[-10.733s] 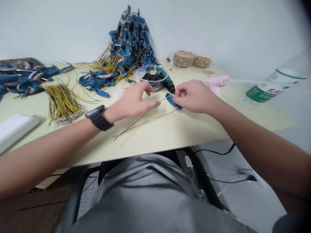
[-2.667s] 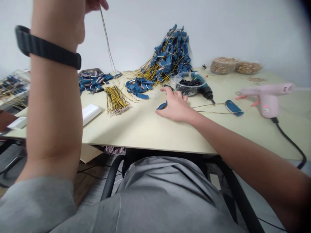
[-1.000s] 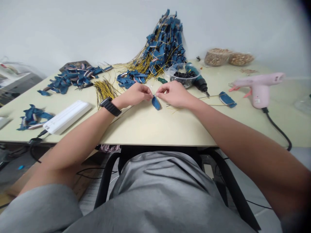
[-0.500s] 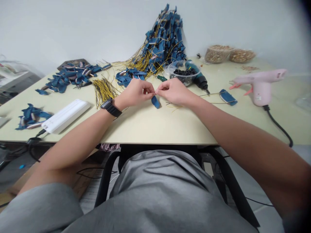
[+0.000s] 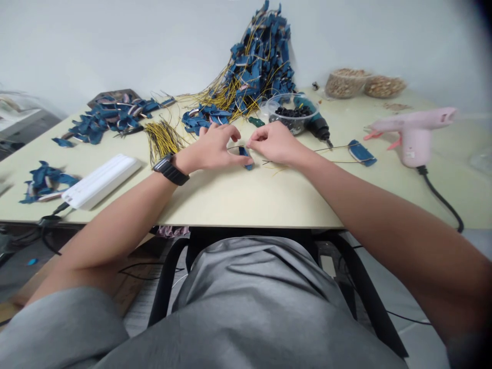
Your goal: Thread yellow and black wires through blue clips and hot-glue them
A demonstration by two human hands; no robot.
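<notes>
Between my hands a small blue piece (image 5: 244, 156) shows, with a thin dark wire running from it toward the left. My left hand (image 5: 215, 147) has its thumb and fingers spread apart, the thumb tip at the lower end of that piece. My right hand (image 5: 275, 143) is pinched at the piece's upper right; what its fingertips hold is too small to make out. Thin wires pass beneath my right wrist to another blue piece (image 5: 362, 153) on the table.
Blue pieces with yellow wires (image 5: 261, 61) are heaped at the back. A clear bowl of black parts (image 5: 294, 114) and a drill (image 5: 318, 126) stand before them. On the right lies a pink glue gun (image 5: 415, 136); on the left, a white power strip (image 5: 102, 180) and yellow wires (image 5: 163, 138).
My left hand's fingers have opened from a pinch and its thumb has moved down along the blue piece. My right hand has stayed nearly in place.
</notes>
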